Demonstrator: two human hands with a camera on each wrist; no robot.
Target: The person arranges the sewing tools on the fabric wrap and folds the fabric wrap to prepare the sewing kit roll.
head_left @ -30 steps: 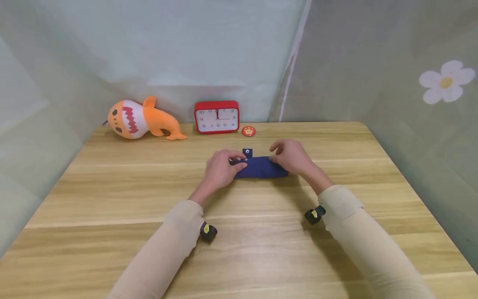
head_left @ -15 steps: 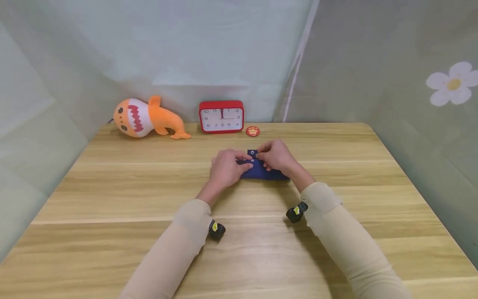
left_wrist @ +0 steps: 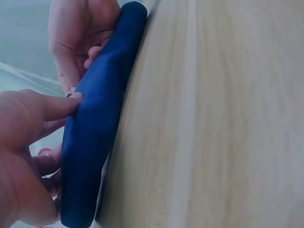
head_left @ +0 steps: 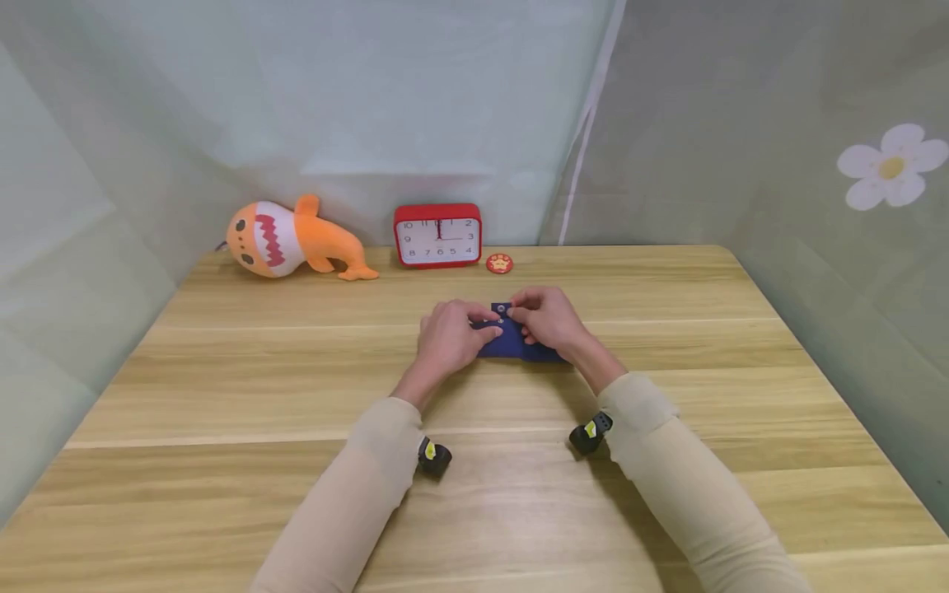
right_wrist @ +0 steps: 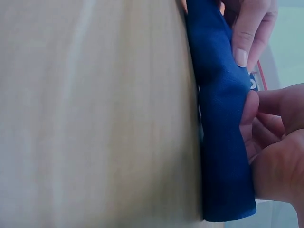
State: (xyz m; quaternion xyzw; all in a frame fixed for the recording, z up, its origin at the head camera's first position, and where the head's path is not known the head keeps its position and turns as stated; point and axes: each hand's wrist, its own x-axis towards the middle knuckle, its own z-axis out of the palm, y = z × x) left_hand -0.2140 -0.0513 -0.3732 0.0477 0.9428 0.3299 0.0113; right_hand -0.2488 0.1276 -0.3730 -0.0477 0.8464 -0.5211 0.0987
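A dark blue soft pouch (head_left: 511,346) lies lengthwise on the wooden table. A short tab (head_left: 501,308) with a metal snap stands up at its far edge, and small snap parts show just below it. My left hand (head_left: 448,336) grips the pouch's left part, thumb on the near side and fingers beyond it. Between thumb and index finger, my right hand (head_left: 552,319) pinches the tab from the right. The left wrist view shows the left thumb (left_wrist: 71,100) pressing the top of the pouch. Folded fingers of the right hand (right_wrist: 280,137) touch its side in the right wrist view.
An orange and white shark plush (head_left: 296,239) lies at the back left. Beside it stands a red clock (head_left: 438,236), with a round red badge (head_left: 500,263) to its right. Curtains (head_left: 371,99) hang directly behind the table (head_left: 489,511).
My right hand has moved left from the pouch's right end to the snap tab and now pinches it. The left hand keeps its grip; the head view has shifted slightly.
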